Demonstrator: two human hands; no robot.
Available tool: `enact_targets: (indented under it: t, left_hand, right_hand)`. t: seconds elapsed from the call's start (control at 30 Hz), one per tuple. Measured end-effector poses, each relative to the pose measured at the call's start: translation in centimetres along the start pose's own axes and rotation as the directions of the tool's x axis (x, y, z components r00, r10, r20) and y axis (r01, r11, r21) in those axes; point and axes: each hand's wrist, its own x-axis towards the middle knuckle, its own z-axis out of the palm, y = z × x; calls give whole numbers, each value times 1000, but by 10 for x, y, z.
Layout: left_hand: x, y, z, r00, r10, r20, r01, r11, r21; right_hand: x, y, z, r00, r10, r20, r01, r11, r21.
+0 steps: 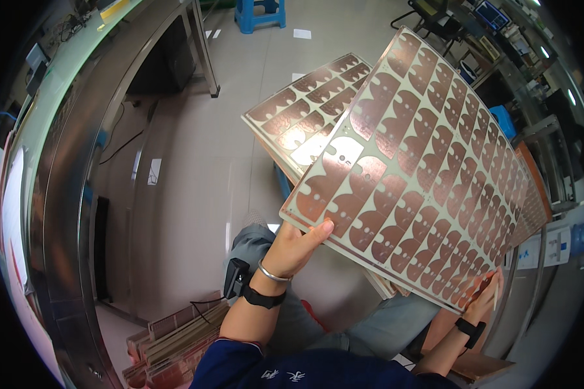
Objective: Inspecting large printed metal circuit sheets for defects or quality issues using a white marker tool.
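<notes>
Fingers (pixel 318 228) of both hands under copper panel (pixel 415 168)

An electronics workshop: long steel-edged workbenches (pixel 65 162) line a grey floor, copper-patterned circuit panels (pixel 428 162) lie stacked in piles (pixel 175 343), beside a blue plastic stool (pixel 259 14).

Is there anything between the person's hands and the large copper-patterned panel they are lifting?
Nothing visible. The left hand grips the copper-patterned panel directly at its lower left corner, and the right hand pinches its lower right edge. A second panel lies behind it, not between hands and panel.
</notes>
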Motion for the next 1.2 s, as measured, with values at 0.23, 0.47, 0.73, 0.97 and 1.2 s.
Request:
enact_targets:
  t: [0.23, 0.47, 0.73, 0.97, 1.2]
  left_hand:
    - [-6, -3, -4, 997, -76, -27, 76, 997, 5]
    - [-8, -2, -5, 999, -10, -50, 9, 1000, -20]
    - [-12, 2, -2, 999, 1, -53, -3, 999, -48]
    - [-11, 1, -2, 996, 16, -84, -18, 1000, -20]
    - [-9, 2, 3, 997, 45, -65, -45, 999, 10]
  right_hand:
    - [-5, -15, 7, 1000, -1, -28, 2, 1000, 17]
    - [-2, -10, -13, 991, -62, 120, 60, 998, 19]
    - [-1, -13, -9, 992, -44, 122, 37, 998, 53]
    - [0, -18, -8, 994, 3, 112, -7, 999, 37]
    - [-2, -17, -6, 997, -4, 81, -2, 997, 71]
